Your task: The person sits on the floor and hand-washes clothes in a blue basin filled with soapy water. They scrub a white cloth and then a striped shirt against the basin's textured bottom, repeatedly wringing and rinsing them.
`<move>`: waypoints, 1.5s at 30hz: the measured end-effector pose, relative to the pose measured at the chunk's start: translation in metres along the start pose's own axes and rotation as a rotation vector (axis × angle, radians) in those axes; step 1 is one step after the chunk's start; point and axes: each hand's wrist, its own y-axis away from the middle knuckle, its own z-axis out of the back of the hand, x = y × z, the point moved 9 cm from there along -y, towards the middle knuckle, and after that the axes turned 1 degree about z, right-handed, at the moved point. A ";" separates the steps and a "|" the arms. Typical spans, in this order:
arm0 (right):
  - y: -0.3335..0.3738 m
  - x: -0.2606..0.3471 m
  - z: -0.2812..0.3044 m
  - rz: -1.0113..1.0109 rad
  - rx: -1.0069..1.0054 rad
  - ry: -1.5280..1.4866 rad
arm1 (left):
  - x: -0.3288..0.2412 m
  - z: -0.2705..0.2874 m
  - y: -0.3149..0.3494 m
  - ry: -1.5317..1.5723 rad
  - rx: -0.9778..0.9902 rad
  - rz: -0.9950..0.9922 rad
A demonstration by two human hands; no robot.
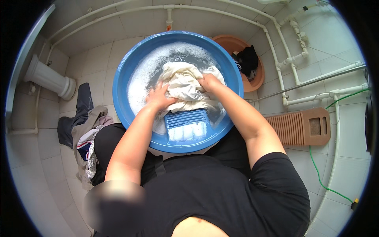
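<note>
A wet white cloth garment (183, 81) lies bunched in the soapy water of a large blue basin (120, 89). At its left side, my left hand (157, 98) rests against the fabric with fingers spread. My right hand (210, 82) is closed around a fold on the right side of the garment. Foam (138, 85) covers much of the water, mostly on the left. A ridged blue washboard (186, 125) slopes at the basin's near side, just below the bunched cloth. Parts of the garment are hidden under the water and my hands.
Behind the basin at right, an orange-brown tub (258, 77) holds dark clothing (248, 61). A brown washboard (296, 127) lies to the right, near a green cord (316, 168). Piled clothes (89, 130) lie at left, near a white pedestal (49, 77). White pipes (278, 51) run along the walls.
</note>
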 end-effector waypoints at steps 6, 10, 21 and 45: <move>0.069 0.148 0.089 0.201 -0.073 -0.997 | -0.015 0.017 0.007 0.174 -0.078 0.007; 0.135 0.236 0.135 0.517 -0.079 -1.148 | -0.048 0.036 0.009 0.296 -0.275 -0.296; 0.222 0.284 0.166 0.955 0.138 -1.458 | -0.090 0.050 0.025 1.245 -0.184 -0.249; 0.122 0.095 0.014 -0.036 0.530 -1.882 | -0.150 0.056 0.106 2.209 0.582 -0.485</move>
